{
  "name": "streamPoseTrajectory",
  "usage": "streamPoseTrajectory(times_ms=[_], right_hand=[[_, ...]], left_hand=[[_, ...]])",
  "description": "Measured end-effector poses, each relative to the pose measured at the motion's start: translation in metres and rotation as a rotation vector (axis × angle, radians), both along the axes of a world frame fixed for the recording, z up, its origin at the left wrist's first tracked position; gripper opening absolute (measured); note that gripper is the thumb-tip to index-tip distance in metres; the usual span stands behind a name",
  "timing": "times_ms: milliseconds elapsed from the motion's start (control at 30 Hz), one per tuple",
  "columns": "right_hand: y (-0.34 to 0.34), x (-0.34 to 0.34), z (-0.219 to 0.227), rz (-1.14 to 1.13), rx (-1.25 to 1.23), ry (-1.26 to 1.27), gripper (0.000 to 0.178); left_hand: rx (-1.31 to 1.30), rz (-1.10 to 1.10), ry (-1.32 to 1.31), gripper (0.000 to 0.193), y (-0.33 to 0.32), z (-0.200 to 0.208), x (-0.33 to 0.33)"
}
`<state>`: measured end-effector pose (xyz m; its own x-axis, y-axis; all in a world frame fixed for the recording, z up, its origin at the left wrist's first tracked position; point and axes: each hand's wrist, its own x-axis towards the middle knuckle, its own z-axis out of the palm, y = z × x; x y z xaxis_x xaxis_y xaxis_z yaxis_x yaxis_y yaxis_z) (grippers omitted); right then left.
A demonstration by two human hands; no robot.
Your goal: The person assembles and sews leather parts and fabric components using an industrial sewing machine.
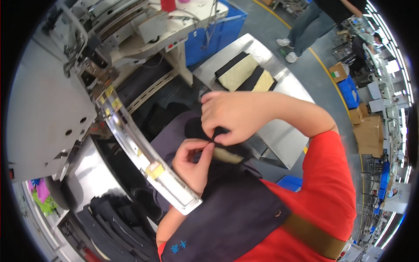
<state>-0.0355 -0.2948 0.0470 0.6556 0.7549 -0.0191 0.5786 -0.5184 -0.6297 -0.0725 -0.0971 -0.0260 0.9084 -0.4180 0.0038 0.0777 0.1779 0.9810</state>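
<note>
In front of my dark apron, both hands hold a black fabric piece with a pale yellow part showing below it. My left hand pinches the fabric between thumb and fingertips. Directly above it, my right hand grips the same fabric, thumb and curled fingers pressed together close to the left fingertips. Part of the fabric is hidden behind the hands, and its lower end is blurred.
A metal machine arm slants just left of my left hand. Black and pale yellow fabric pieces lie on a metal table beyond my right arm. Dark garments are heaped at lower left. A blue bin stands behind; a person stands farther off.
</note>
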Motion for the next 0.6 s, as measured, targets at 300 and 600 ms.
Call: streamPoseTrajectory(times_ms=[300,600], right_hand=[[0.020,-0.020,-0.022,-0.138,0.030,0.061,0.010],[0.020,-0.030,-0.020,-0.232,0.098,0.120,0.006]], left_hand=[[-0.059,0.012,-0.084,0.017,0.005,-0.011,-0.004],[-0.186,-0.014,-0.082,0.019,0.003,-0.016,-0.006]])
